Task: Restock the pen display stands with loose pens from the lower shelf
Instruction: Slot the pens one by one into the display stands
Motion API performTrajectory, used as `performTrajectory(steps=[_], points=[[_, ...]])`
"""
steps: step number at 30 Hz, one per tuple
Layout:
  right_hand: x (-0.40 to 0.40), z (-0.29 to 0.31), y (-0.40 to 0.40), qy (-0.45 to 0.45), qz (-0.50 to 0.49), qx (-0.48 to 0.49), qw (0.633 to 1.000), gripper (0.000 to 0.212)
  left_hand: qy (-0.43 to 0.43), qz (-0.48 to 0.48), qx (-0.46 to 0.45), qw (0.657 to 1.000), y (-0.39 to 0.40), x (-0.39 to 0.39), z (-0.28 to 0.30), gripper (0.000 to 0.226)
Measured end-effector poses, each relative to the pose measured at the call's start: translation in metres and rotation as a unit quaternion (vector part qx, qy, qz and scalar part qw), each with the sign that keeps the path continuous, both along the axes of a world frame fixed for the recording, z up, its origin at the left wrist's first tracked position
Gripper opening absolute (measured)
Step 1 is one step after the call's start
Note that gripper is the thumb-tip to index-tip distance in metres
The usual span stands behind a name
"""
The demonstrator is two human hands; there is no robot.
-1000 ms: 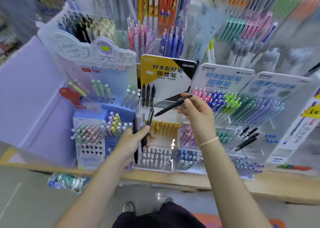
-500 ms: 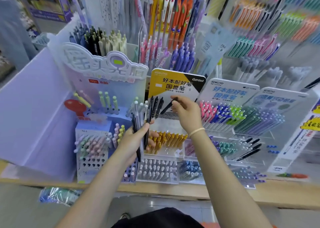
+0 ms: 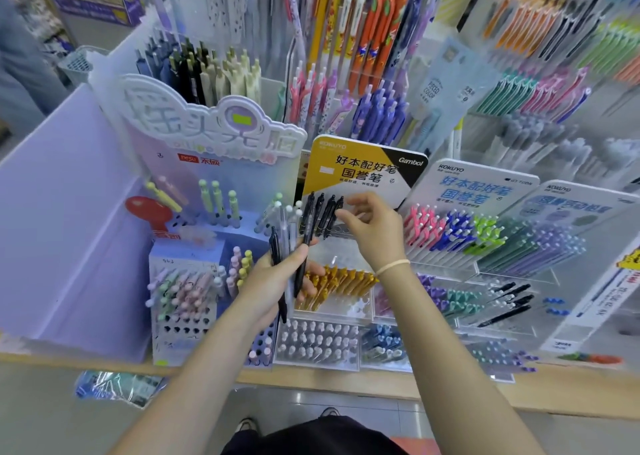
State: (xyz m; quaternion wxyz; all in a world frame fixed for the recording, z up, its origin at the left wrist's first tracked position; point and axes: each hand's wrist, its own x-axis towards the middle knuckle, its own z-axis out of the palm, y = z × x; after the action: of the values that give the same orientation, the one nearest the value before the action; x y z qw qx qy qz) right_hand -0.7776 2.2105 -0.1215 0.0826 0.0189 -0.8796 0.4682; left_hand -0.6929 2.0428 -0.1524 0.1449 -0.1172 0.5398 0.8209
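Standing on the wooden tabletop (image 3: 346, 382) are many pen display stands — the yellow-and-black stand (image 3: 363, 170) is in the middle, with a row of black pens (image 3: 323, 215) upright in its top tier. The left hand (image 3: 273, 281) is lower, in front of this stand, its grip closed around a bundle of loose pens (image 3: 289, 257), black and white. The right hand (image 3: 374, 229) reaches to the row of black pens — its fingers are relaxed and apart, holding nothing.
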Motion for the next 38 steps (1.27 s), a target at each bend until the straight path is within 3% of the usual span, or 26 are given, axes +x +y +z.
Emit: performTrajectory(steps=[2,7,15,17,20,26,33,35,38], points=[[0.011,0.005,0.002,-0.013,-0.013,-0.032,0.999,0.013,0.010,-0.018,0.010,1.000,0.000,0.000,0.002,0.032],[0.034,0.016,0.000,-0.166,0.093,-0.204,0.960,0.018,0.012,-0.054,0.003,0.998,0.005,-0.001,0.007,0.045],[0.028,0.030,0.029,-0.024,-0.081,-0.319,0.944,0.008,-0.005,-0.034,-0.057,0.998,0.008,0.000,0.006,0.028],[0.021,0.032,0.033,0.009,-0.102,-0.323,0.941,0.002,-0.002,-0.040,-0.063,0.997,0.010,0.000,0.006,0.027],[0.014,0.030,0.029,0.020,-0.099,-0.299,0.949,0.010,0.007,-0.038,-0.057,0.998,0.013,-0.001,0.008,0.028],[0.005,0.010,0.013,0.030,-0.066,-0.182,0.981,0.017,0.023,-0.029,-0.049,0.998,0.014,-0.001,0.010,0.027],[-0.004,-0.009,0.007,-0.022,-0.045,-0.134,0.990,0.008,0.025,-0.028,-0.061,0.997,0.015,-0.001,0.009,0.028],[-0.004,-0.014,0.008,-0.033,-0.043,-0.123,0.991,0.019,0.021,-0.030,-0.059,0.998,0.015,-0.003,0.008,0.029],[-0.003,-0.016,0.009,-0.031,-0.035,-0.109,0.993,0.018,0.017,-0.035,-0.055,0.998,0.016,-0.005,0.007,0.030]])
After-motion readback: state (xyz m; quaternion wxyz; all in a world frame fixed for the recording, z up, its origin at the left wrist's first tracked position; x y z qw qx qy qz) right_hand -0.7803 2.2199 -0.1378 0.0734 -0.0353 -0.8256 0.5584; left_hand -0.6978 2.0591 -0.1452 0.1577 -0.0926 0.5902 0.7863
